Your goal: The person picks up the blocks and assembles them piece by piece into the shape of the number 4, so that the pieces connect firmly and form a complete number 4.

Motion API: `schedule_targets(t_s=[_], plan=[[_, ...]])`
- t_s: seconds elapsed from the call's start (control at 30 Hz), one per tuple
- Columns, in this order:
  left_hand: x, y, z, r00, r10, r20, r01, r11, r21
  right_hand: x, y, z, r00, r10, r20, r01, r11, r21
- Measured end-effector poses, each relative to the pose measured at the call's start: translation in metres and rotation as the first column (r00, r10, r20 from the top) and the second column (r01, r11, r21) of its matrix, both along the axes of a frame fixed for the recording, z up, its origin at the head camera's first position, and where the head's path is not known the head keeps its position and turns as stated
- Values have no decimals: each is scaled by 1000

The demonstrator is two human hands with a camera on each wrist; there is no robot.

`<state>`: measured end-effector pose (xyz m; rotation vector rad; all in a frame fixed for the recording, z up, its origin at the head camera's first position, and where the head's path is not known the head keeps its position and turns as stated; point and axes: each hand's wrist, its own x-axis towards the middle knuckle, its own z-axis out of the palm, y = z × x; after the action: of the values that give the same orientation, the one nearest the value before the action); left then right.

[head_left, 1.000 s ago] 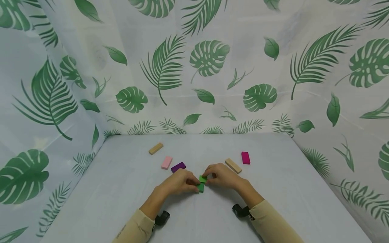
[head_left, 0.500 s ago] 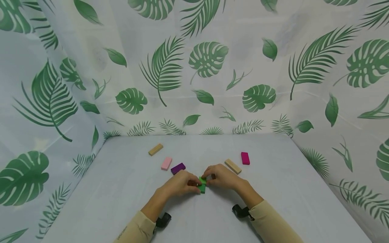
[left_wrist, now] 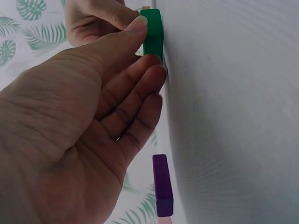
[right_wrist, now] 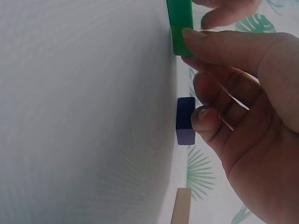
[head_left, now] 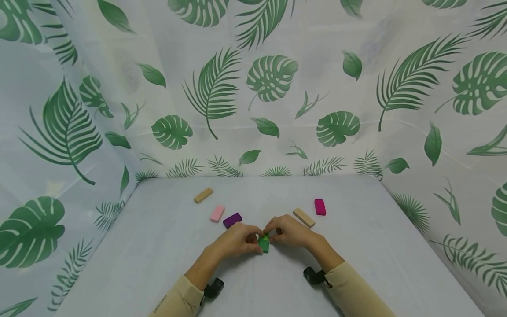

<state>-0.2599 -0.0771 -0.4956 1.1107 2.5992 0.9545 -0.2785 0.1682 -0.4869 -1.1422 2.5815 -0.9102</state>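
Dark-green block (head_left: 264, 248) pinched in left hand (head_left: 236, 241), at its three o'clock; toward twelve, abutting light-green block (right_wrist: 179, 43), pinched in right hand (head_left: 292, 230); long axes partly hidden.

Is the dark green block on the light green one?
Off: the right wrist view shows the dark green block beside the light green block, about level.

- White table (head_left: 253, 290), under left hand (head_left: 238, 240) and right hand (head_left: 291, 230)
- Between them: dark green block (left_wrist: 152, 24), light green block (right_wrist: 178, 42)
- Beyond the left: purple block (head_left: 233, 219), pink block (head_left: 217, 214), tan block (head_left: 203, 195)
- Beyond the right: navy block (right_wrist: 185, 112), beige block (head_left: 304, 217), magenta block (head_left: 320, 207)
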Motion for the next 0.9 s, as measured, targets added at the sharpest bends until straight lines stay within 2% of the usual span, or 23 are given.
schedule_targets(t_s=[0.37,0.63,0.9], plan=[[1,2,1,1000,-8,15,8,1000,5,0,1,0,999,-15,40,15,1000,-11],[3,4,1,1000,-3,15,3,1000,1,1,3,1,999,-8,35,8,1000,12],[5,4,3,1000,24,-20,-24,999,-25,2,1,2,1000,-2,28,2,1000,4]])
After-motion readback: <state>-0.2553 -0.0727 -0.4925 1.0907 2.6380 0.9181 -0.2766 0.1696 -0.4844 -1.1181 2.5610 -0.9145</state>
